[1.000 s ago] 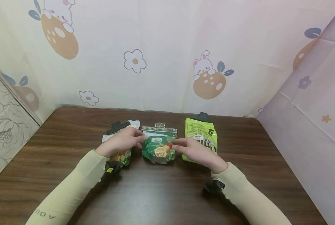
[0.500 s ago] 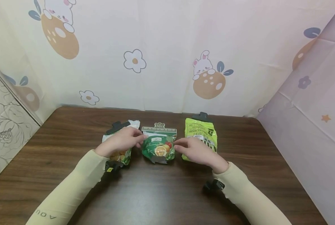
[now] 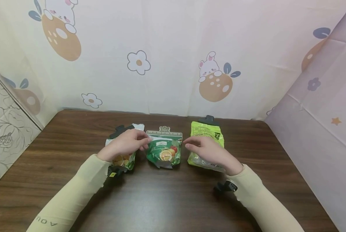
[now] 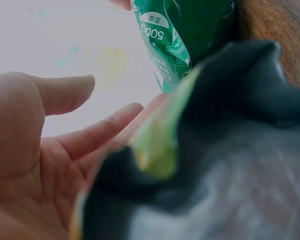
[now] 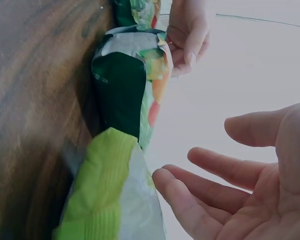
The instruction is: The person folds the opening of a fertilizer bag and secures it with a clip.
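Left hand (image 3: 127,145) and right hand (image 3: 209,150), fingers relaxed, grip nothing beside the centre bag (image 3: 162,147); light touch seems best.

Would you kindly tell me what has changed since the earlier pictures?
The right hand has drawn rightward, away from the green bag and further across the lime-yellow bag. The left hand and both these bags look unmoved; neither hand grips anything.

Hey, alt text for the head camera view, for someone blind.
A person's left hand and right hand flank a green pouch printed with fruit on a dark wooden table. The left partly hides a clipped white-topped pouch, the right a clipped lime bag. A rabbit-print backdrop hangs behind.
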A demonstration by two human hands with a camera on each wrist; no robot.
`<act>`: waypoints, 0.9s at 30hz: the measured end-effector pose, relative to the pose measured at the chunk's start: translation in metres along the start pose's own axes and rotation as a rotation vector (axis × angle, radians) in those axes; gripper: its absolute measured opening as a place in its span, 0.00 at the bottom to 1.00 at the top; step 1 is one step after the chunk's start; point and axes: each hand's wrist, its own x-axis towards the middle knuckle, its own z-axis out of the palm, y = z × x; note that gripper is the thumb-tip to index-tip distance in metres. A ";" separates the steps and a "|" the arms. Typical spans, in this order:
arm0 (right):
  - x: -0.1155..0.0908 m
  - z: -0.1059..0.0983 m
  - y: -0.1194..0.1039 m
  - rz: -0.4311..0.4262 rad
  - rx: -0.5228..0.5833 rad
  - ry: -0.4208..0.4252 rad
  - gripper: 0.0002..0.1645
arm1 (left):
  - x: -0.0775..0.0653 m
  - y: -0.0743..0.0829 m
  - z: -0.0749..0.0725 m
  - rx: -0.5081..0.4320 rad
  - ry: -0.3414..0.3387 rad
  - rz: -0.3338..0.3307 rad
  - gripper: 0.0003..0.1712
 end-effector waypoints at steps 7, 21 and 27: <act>-0.002 -0.014 0.006 -0.008 0.029 0.004 0.19 | 0.002 0.004 0.000 -0.009 -0.015 0.019 0.23; -0.019 -0.058 0.025 0.095 0.097 0.095 0.21 | 0.002 0.020 -0.004 0.013 -0.012 0.087 0.20; -0.028 -0.066 0.040 0.146 0.066 0.113 0.23 | 0.013 0.037 -0.010 0.051 -0.014 0.099 0.20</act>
